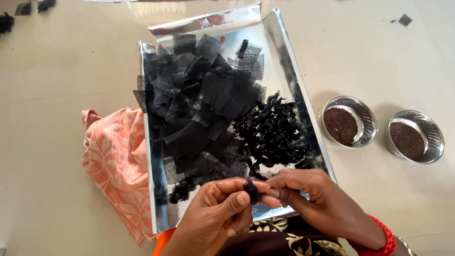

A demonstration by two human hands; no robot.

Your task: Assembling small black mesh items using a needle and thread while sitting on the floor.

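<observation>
Pinching one black bundle (pixel 251 190), two bowls (pixel 350 121) beside

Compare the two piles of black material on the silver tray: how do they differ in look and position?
The flat mesh squares lie spread and overlapping across the tray's left and middle; the twisted bundles are small, knotted and heaped at right. The squares look sheer, the bundles dense. Both are black.

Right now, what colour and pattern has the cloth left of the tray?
The cloth is orange-pink with a pale leaf pattern, seen in the head view.

Head view, steeply down, close.
</observation>
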